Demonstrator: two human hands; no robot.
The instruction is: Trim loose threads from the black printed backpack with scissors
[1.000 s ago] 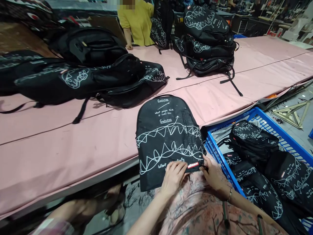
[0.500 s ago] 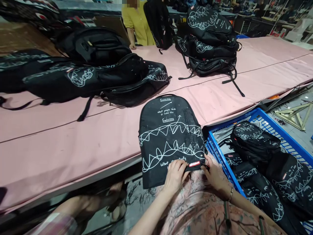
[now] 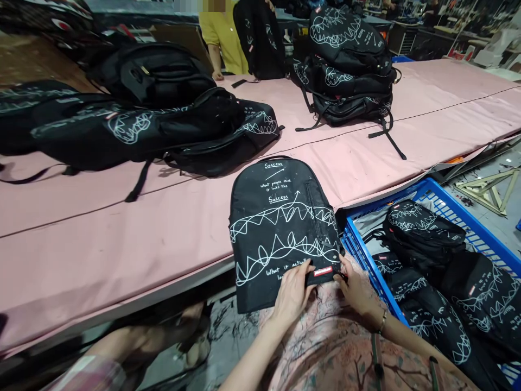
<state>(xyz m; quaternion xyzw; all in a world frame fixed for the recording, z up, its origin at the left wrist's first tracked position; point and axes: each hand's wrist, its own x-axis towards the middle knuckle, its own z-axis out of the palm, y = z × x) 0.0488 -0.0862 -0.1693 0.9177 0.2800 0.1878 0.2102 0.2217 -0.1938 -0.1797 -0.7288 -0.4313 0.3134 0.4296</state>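
Observation:
A black backpack [image 3: 280,228] with white scribbled lines and lettering lies front side up, partly on the pink table edge and partly over my lap. Its lower edge has a small red label [image 3: 323,271]. My left hand [image 3: 293,288] grips the bottom edge left of that label, fingers over the front and the thumb side underneath. My right hand [image 3: 349,279] pinches the bottom right corner near the side. What lies beneath the backpack is hidden.
Black backpacks [image 3: 163,119] are heaped on the pink table [image 3: 122,244] at left, with another stack [image 3: 345,70] at the back. A blue crate [image 3: 448,198] at right holds several backpacks. Across the table a person in yellow [image 3: 228,43] holds a backpack [image 3: 260,41]. Someone's leg [image 3: 134,342] shows lower left.
My left fingers have shifted slightly on the bottom edge, and the red label shows flatter. Across the table, the other person's backpack has turned.

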